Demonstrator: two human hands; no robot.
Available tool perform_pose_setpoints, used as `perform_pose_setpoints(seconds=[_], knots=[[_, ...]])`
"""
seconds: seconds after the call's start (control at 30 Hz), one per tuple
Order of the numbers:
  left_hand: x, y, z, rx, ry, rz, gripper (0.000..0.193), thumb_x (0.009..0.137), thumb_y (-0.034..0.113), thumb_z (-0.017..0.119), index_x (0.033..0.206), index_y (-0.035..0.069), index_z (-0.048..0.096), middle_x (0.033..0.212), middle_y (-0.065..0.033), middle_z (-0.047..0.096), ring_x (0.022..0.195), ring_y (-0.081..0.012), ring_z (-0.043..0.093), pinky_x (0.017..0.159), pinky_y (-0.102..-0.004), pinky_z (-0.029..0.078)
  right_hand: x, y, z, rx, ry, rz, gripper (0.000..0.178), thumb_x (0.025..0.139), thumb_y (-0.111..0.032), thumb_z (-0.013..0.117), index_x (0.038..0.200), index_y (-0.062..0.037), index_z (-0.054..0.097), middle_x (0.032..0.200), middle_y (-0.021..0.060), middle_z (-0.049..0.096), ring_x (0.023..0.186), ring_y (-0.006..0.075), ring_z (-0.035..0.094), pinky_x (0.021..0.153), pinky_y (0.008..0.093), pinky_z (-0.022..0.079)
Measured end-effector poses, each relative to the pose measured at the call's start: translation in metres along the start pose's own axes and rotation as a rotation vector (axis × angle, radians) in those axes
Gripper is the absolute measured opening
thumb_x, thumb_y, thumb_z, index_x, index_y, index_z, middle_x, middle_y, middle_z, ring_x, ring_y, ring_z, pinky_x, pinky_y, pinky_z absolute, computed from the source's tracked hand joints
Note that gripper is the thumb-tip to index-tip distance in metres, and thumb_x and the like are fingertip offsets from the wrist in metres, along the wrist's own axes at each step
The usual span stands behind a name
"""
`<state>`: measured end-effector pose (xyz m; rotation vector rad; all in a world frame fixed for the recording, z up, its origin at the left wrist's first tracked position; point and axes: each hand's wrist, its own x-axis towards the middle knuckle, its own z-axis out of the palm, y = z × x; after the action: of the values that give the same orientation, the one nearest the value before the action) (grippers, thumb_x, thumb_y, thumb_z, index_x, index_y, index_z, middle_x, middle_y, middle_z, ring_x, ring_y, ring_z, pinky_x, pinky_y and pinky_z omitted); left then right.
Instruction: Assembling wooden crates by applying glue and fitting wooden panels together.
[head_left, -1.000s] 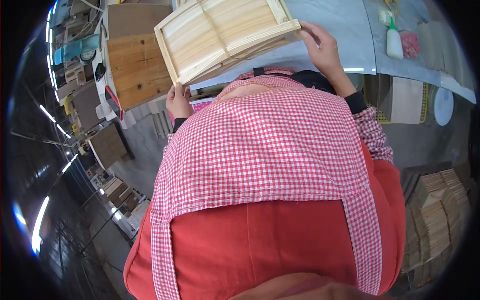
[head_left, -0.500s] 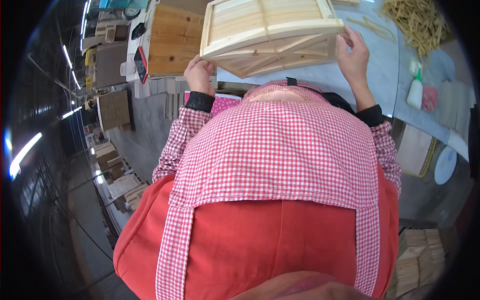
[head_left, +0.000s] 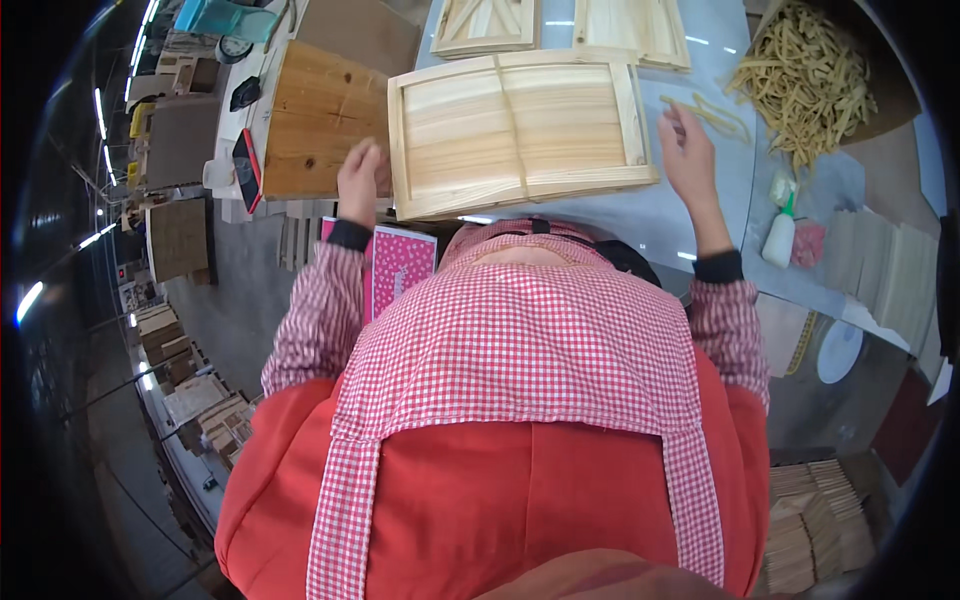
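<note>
On the grey desk [head_left: 700,215] directly ahead of the person lay a pale wooden panel [head_left: 520,130], a shallow rectangular frame of light boards with a raised rim and a thin slat across its middle, its near edge reaching the desk's front edge. At its left end the left hand [head_left: 362,180] rested against the rim, fingers curled loosely at the corner; whether they actually gripped the wood could not be told. At the right end the right hand [head_left: 688,150] stood just beside the panel with fingers spread apart, holding nothing, its fingertips near the rim but not clearly touching it.

Beyond the panel two more frames [head_left: 560,25] of the same light wood lay side by side at the far part of the desk. To the right a heap of pale wooden strips [head_left: 810,75] filled a brown tray, and a few loose strips [head_left: 705,110] lay on the desk between the heap and the right hand. Nearer the person's right side stood a white glue bottle [head_left: 782,225] with a green cap, next to a pink rag [head_left: 808,243]. Left of the panel sat a darker, thick wooden slab [head_left: 320,120], with a red-edged phone [head_left: 246,168] at its left edge. A pink patterned box [head_left: 400,265] showed below the left hand.
</note>
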<state>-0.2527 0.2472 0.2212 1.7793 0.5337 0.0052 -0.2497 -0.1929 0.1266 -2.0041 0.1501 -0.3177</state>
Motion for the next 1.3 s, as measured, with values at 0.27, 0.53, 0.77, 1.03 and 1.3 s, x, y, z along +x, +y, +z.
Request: perform_pose_setpoints(seconds=[0.27,0.53,0.77,1.03,1.3], knots=[[0.1,0.01,0.046,-0.132,-0.097,0.037,0.033,0.09,0.009,0.057,0.12,-0.004,0.057,0.109,-0.0091,0.064,0.097,-0.0166,0.06,0.085,-0.0274,0.047,0.073,-0.009,0.059,-0.189,0.024,0.014,0.042,0.086,-0.025,0.058,0.116,0.0041,0.057,0.089,0.019,0.067,0.079,0.0286,0.066,0.073,0.0366,0.051],[0.086,0.01,0.057,-0.134,0.012,0.085,0.032,0.089,0.009,0.058,0.119,-0.003,0.059,0.109,-0.0071,0.064,0.094,-0.013,0.059,0.082,-0.0247,0.047,0.068,-0.006,0.064,0.047,0.091,0.094,0.038,0.083,-0.016,0.063,0.113,0.0063,0.058,0.079,0.0114,0.065,0.069,0.0162,0.06,0.066,0.0288,0.048],[0.078,0.012,0.058,-0.121,0.026,0.091,0.033,0.089,0.011,0.059,0.119,-0.003,0.059,0.107,-0.0058,0.065,0.092,-0.0108,0.058,0.081,-0.0238,0.047,0.065,-0.013,0.06,0.252,0.073,0.172,0.031,0.084,-0.009,0.065,0.11,0.0068,0.058,0.076,0.001,0.059,0.068,0.0064,0.051,0.064,0.0214,0.044],[0.084,0.016,0.057,-0.21,-0.001,0.025,0.036,0.088,0.006,0.06,0.123,-0.002,0.057,0.108,-0.007,0.065,0.092,-0.0121,0.06,0.081,-0.0244,0.048,0.07,-0.011,0.061,0.237,0.079,0.146,0.03,0.085,-0.008,0.064,0.109,0.0065,0.057,0.078,-0.0004,0.057,0.07,0.0055,0.049,0.064,0.0206,0.042],[0.023,0.127,0.053,-0.213,-0.265,0.215,0.039,0.085,0.001,0.062,0.123,-0.003,0.056,0.092,-0.0024,0.062,0.081,-0.0115,0.06,0.071,-0.0247,0.051,0.064,-0.007,0.03,0.295,0.161,0.151,0.028,0.086,-0.01,0.062,0.11,0.0051,0.059,0.076,-0.0011,0.057,0.068,0.0056,0.049,0.061,0.0209,0.041]])
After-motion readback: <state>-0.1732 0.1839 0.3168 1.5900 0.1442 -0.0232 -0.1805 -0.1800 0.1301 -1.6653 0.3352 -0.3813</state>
